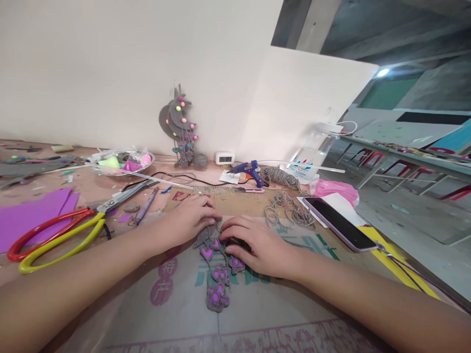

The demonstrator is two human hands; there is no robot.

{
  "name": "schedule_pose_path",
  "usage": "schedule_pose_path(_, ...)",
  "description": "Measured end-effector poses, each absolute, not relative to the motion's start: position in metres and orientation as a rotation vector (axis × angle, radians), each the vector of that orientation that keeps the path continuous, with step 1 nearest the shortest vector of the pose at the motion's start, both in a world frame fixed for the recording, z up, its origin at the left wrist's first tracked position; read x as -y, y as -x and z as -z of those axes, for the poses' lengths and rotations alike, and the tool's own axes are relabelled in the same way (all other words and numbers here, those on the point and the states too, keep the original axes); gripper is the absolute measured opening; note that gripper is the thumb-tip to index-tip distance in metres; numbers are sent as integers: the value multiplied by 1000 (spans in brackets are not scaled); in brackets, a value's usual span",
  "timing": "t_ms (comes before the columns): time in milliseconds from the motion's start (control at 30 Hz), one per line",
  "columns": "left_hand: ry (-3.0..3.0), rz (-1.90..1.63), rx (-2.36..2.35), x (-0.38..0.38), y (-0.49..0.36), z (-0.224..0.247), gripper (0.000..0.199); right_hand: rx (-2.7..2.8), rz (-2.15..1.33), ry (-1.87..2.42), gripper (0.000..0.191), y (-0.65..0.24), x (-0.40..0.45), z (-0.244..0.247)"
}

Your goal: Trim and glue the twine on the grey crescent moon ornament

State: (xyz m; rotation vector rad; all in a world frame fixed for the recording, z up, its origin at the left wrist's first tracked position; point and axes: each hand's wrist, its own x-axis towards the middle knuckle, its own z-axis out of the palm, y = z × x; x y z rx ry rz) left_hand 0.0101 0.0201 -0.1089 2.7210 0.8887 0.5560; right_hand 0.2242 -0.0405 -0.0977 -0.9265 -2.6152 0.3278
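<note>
Curling by the charms [221, 274]: left hand [192, 216] at their far end, right hand [260, 242] beside; I cannot tell either grip.

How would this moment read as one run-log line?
left hand: at top of purple-and-grey charm strands | right hand: curled beside them | scissors: left of both hands | glue gun: beyond hands

Grey-edged charms [221, 273], purple-centred, strung, lying flat
</note>
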Motion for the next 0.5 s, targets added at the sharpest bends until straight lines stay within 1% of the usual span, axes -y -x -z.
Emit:
schedule_pose_path(167,-2688,-595,-884,-25,-7,111,30,2596,-367,868,20,-223,40,98)
schedule_pose_path(300,-2656,-528,-815,-31,-3,111,31,2599,-387,840,20,-223,40,98)
schedule_pose_path(500,-2724,-487,-844,-27,-4,106,28,2608,-381,844,22,-224,39,99)
